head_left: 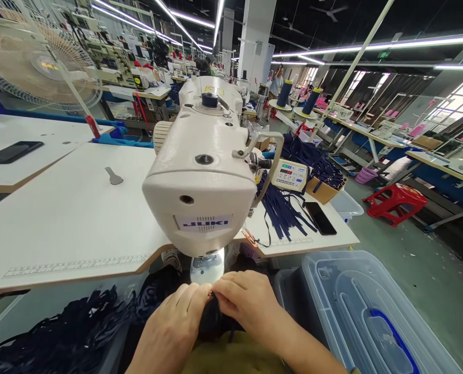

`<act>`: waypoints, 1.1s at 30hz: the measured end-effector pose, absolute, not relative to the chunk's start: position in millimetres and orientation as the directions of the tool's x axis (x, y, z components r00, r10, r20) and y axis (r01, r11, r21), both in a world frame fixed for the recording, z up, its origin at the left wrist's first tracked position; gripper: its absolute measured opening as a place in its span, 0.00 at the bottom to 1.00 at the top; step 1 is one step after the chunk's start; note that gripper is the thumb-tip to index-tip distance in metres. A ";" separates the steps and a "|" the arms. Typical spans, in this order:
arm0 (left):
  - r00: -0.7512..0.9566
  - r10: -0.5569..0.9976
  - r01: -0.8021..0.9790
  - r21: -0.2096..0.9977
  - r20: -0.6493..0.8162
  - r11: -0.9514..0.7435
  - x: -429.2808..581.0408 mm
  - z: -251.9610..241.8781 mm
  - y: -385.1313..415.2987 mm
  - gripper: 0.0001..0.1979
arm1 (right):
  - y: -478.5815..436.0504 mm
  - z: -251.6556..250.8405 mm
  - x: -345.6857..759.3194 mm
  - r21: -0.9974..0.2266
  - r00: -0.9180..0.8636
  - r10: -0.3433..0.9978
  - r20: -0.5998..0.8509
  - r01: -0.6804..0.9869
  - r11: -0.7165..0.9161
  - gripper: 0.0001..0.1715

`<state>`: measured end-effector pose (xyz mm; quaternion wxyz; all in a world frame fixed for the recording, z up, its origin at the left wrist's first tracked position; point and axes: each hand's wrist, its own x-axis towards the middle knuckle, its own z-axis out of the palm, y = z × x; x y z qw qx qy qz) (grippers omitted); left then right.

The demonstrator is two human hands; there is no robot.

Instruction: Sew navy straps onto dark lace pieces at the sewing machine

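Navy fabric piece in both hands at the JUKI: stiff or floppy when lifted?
Probably floppy: the navy fabric piece bunches between the left hand and right hand. Likely light: similar navy strips lie limp across the table. Unlikely to roll; it looks soft and matte.

At the bottom centre of the frame, the person's left hand (177, 324) and right hand (249, 304) are bare and ungloved. Both forearms are uncovered down to the lower edge. Between them, at the very bottom, shows a patch of olive-green cloth garment (231, 359), plain and unpatterned. A small greyish bit at the right wrist, lower right, is cut off and cannot be identified.
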<state>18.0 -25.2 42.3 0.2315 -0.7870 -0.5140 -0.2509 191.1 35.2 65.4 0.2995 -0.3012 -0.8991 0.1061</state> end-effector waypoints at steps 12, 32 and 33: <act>0.270 0.733 0.886 0.137 0.624 -0.443 18.8 38.8 -27.0 0.12 | 44.7 53.8 188.7 -0.636 -0.408 0.760 0.506 0.419 0.648 0.09; 0.111 0.992 0.672 0.731 0.061 -0.120 -2.1 -1.6 -29.6 0.20 | 33.2 0.3 194.3 -0.937 -0.506 0.808 -0.300 -0.001 -0.349 0.19; 0.114 0.993 0.590 0.804 0.009 -0.075 2.4 -3.3 -29.9 0.21 | 30.1 -2.6 190.4 -0.907 -0.501 0.798 -0.334 -0.061 -0.418 0.21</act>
